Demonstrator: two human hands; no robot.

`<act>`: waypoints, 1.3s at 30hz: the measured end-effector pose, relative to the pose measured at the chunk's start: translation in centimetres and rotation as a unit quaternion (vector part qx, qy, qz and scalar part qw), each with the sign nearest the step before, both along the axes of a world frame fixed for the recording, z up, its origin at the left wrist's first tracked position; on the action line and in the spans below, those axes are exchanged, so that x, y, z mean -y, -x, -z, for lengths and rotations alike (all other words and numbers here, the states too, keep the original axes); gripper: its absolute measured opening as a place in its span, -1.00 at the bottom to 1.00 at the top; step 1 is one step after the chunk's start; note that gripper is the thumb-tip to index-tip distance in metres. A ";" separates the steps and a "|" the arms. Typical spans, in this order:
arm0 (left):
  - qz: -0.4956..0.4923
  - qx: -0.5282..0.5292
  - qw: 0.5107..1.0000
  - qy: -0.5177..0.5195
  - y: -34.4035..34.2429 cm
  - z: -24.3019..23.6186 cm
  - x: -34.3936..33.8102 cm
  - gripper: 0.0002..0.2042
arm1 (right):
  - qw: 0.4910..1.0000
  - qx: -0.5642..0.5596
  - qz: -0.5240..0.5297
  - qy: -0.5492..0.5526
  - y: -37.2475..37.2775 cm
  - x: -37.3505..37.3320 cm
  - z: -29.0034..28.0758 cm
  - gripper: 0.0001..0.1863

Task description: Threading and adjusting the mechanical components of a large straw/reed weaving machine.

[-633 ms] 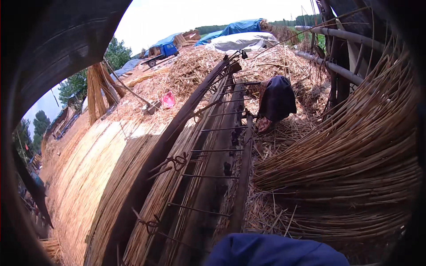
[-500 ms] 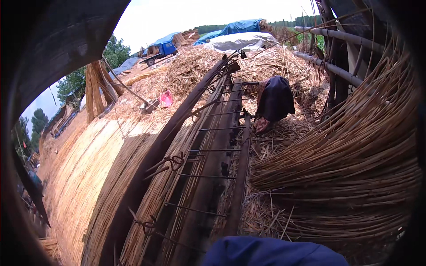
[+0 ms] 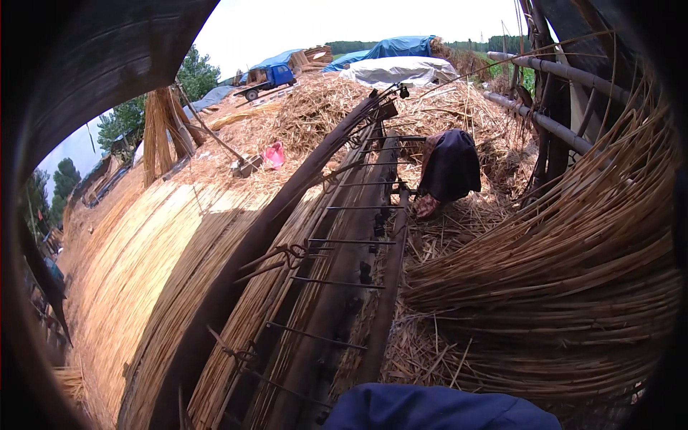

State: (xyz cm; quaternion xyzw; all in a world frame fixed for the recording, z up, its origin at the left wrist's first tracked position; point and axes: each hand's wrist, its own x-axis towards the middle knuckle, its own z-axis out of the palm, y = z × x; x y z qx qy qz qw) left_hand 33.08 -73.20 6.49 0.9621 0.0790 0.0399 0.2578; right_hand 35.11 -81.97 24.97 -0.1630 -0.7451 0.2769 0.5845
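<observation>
While a blue sleeve (image 3: 437, 408) shows, neither hand's grip is in view.

Outdoors under a pale overcast sky (image 3: 344, 21) — loose straw heaps (image 3: 315, 115) spread across the ground, blue tarpaulins (image 3: 401, 47) and a blue vehicle (image 3: 269, 77) beyond, green trees (image 3: 193, 72) at left.

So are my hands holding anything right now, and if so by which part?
It cannot be told: neither hand is in view, only a blue sleeve at the lower edge, beside the bundled reeds.
</observation>
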 end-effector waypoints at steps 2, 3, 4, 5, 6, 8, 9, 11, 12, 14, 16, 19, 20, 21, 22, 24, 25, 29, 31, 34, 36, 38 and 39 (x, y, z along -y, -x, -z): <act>-0.003 0.000 1.000 -0.002 0.2 0.0 -0.2 -0.66 | 1.000 0.001 -0.004 0.002 0.1 -0.1 0.0 -0.76; -0.004 0.001 1.000 -0.004 0.3 0.0 -0.2 -0.66 | 1.000 0.002 -0.007 0.004 0.2 -0.1 0.0 -0.76; -0.004 0.001 1.000 -0.006 0.3 0.1 -0.2 -0.66 | 1.000 0.002 -0.008 0.005 0.1 -0.2 0.0 -0.76; -0.004 0.001 1.000 -0.006 0.3 0.1 -0.2 -0.66 | 1.000 0.002 -0.009 0.005 0.1 -0.3 0.1 -0.76; -0.004 0.001 1.000 -0.007 0.2 0.2 -0.2 -0.66 | 1.000 0.002 -0.013 0.006 0.1 -0.3 0.0 -0.77; -0.002 0.000 1.000 -0.008 0.3 0.4 -0.2 -0.66 | 1.000 0.003 -0.017 0.010 0.2 -0.3 0.1 -0.77; -0.003 0.000 1.000 -0.008 0.3 0.5 -0.3 -0.66 | 1.000 0.003 -0.017 0.009 0.2 -0.4 0.1 -0.77; -0.007 -0.001 1.000 -0.013 0.6 0.5 -0.4 -0.66 | 1.000 0.002 -0.020 0.009 0.3 -0.3 0.2 -0.78; -0.009 -0.001 1.000 -0.014 0.6 0.5 -0.5 -0.66 | 1.000 0.002 -0.024 0.010 0.3 -0.4 0.2 -0.78; -0.011 0.001 1.000 -0.015 0.7 0.5 -0.4 -0.67 | 1.000 0.002 -0.028 0.013 0.5 -0.3 0.2 -0.78; -0.011 0.000 1.000 -0.019 0.9 0.5 -0.6 -0.67 | 0.999 0.001 -0.034 0.013 0.6 -0.5 0.2 -0.79; -0.010 0.001 1.000 -0.018 0.8 0.7 -0.4 -0.67 | 0.999 0.001 -0.041 0.015 0.6 -0.5 0.2 -0.79; -0.010 0.002 1.000 -0.019 0.8 0.7 -0.4 -0.67 | 0.999 0.001 -0.043 0.017 0.6 -0.4 0.2 -0.79; -0.010 0.000 1.000 -0.021 0.9 0.7 -0.5 -0.67 | 0.999 0.001 -0.045 0.018 0.6 -0.5 0.3 -0.80; -0.012 0.000 1.000 -0.023 0.8 0.7 -0.6 -0.67 | 0.999 0.002 -0.046 0.018 0.5 -0.5 0.3 -0.80; -0.013 -0.001 1.000 -0.026 1.0 0.7 -0.5 -0.67 | 0.999 0.002 -0.048 0.020 0.6 -0.4 0.3 -0.80; -0.016 0.000 1.000 -0.026 1.1 0.8 -0.5 -0.67 | 0.998 0.002 -0.051 0.021 0.6 -0.4 0.4 -0.80; -0.014 0.000 1.000 -0.027 1.3 0.8 -0.6 -0.68 | 0.998 0.002 -0.055 0.023 0.7 -0.5 0.4 -0.81; -0.016 0.001 0.999 -0.030 1.2 0.9 -0.5 -0.68 | 0.998 0.002 -0.060 0.025 0.8 -0.6 0.3 -0.81; -0.019 0.000 0.999 -0.032 1.4 0.9 -0.6 -0.68 | 0.998 0.002 -0.065 0.026 0.8 -0.7 0.4 -0.82; -0.021 -0.002 0.999 -0.033 1.5 0.9 -0.7 -0.68 | 0.997 0.001 -0.069 0.029 0.7 -0.9 0.6 -0.82; -0.022 -0.001 0.999 -0.036 1.6 0.9 -0.9 -0.68 | 0.997 0.000 -0.072 0.030 0.8 -1.0 0.6 -0.83; -0.021 0.000 0.999 -0.037 1.5 0.9 -0.8 -0.69 | 0.997 0.000 -0.075 0.032 0.7 -1.0 0.6 -0.83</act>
